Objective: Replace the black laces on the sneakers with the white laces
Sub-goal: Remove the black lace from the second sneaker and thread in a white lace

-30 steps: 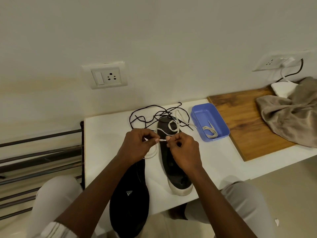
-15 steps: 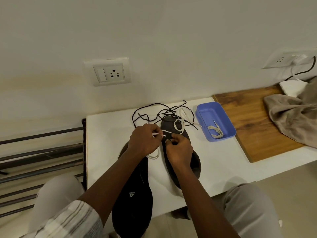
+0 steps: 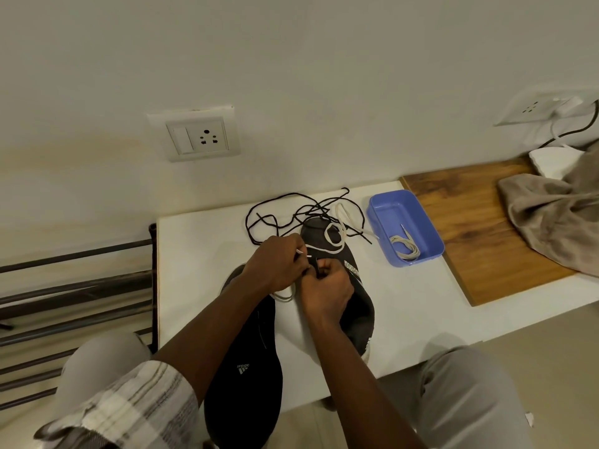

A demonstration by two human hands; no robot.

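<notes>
Two black sneakers lie on the white table (image 3: 194, 254). The right sneaker (image 3: 359, 306) is tipped onto its side, toe towards the wall. My left hand (image 3: 275, 265) pinches the tip of a white lace (image 3: 335, 241), which loops over the toe. My right hand (image 3: 325, 288) grips the sneaker's upper at the eyelets, close against my left hand. The left sneaker (image 3: 244, 377) lies beside it, partly under my left forearm. Loose black laces (image 3: 285, 215) are tangled behind the toe. A second white lace (image 3: 405, 247) sits coiled in the blue tray (image 3: 431, 234).
A wooden board (image 3: 479, 234) lies right of the tray with a crumpled beige cloth (image 3: 551, 215) on it. A wall socket (image 3: 194, 134) sits above the table. Dark metal rack bars (image 3: 71, 286) run along the left. My knees are at the table's front edge.
My hands have moved closer together over the right sneaker, which has tipped further onto its side. The lace tip now pokes out past my left fingers.
</notes>
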